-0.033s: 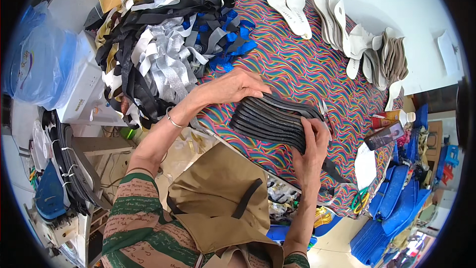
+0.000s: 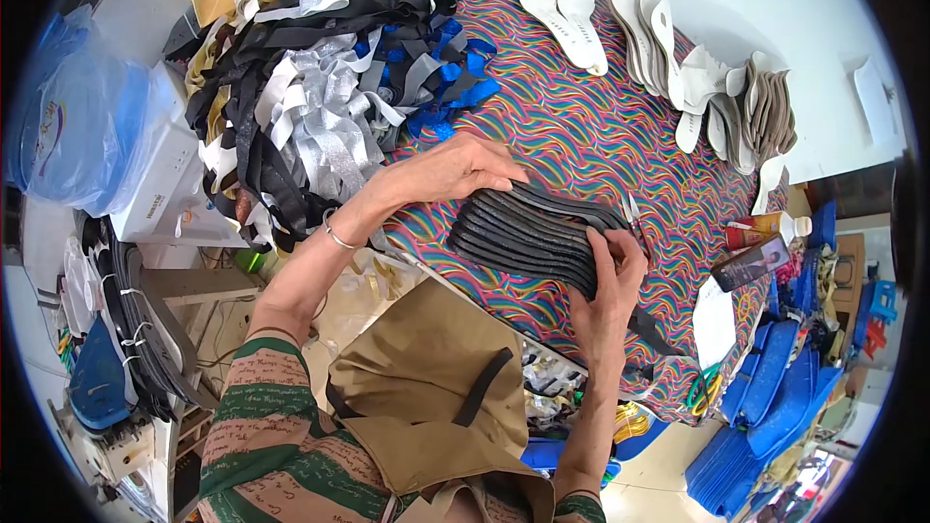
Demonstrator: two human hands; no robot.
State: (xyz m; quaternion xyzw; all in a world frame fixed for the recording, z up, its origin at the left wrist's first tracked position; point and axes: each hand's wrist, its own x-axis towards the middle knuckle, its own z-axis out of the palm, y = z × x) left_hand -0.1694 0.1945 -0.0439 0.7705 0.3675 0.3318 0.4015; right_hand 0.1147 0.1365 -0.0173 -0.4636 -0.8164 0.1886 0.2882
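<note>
Between my two hands is a stack of black shoe insoles (image 2: 523, 242), standing edge-on and curved, above the patterned table cloth. My left hand (image 2: 475, 167) pinches the far left end of the stack between thumb and fingers. My right hand (image 2: 610, 271) grips its right end, thumb on the near side and fingers bent over the top. Metal scissor-like blades (image 2: 633, 213) lie just beyond the right fingers, partly hidden by them. A black strap (image 2: 654, 331) lies on the cloth beside my right wrist.
A heap of black, silver and blue straps (image 2: 320, 97) covers the table's left side. White insoles (image 2: 562, 15) stand along the far edge, several in stacks (image 2: 765, 107). To the right are a phone (image 2: 751, 264), a bottle (image 2: 770, 228), white paper (image 2: 714, 324) and green-handled scissors (image 2: 702, 389).
</note>
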